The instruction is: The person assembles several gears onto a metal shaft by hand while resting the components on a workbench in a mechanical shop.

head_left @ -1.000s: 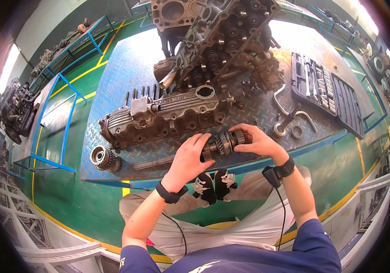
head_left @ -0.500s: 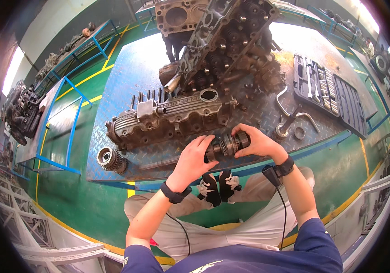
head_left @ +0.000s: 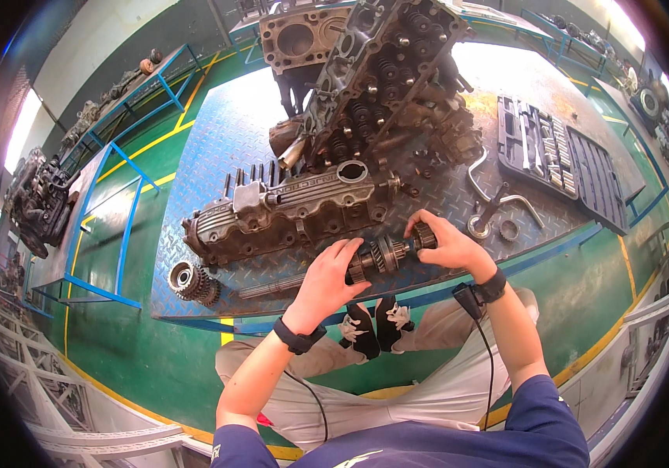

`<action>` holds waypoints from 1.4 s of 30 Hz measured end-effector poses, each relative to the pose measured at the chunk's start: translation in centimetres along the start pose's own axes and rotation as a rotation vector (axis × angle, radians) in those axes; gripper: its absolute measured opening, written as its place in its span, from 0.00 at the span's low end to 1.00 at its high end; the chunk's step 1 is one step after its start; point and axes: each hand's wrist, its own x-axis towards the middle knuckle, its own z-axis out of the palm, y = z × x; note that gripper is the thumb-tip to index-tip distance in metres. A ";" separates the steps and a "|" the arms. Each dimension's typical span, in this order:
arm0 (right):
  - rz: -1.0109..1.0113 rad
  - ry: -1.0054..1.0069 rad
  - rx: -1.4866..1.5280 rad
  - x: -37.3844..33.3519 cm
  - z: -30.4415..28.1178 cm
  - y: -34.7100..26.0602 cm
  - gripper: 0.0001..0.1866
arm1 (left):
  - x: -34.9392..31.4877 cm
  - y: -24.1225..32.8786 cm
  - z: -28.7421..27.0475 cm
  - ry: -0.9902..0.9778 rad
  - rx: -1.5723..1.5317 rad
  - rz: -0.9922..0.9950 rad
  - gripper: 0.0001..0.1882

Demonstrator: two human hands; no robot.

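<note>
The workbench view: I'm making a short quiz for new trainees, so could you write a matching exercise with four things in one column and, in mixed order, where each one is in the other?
Things
1. Tool case
2. Gear stack
3. Geared shaft
4. Small gear

Places
A. In the grip of the right hand
B. Near the left front corner of the table
C. Lying open on the right side of the table
D. In the grip of the left hand

Right pairs: 1-C, 2-B, 3-D, 4-A
</note>
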 end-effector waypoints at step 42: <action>-0.021 0.151 0.540 -2.9 1.2 1.3 0.25 | 6.6 4.6 1.0 -0.174 0.401 0.009 0.38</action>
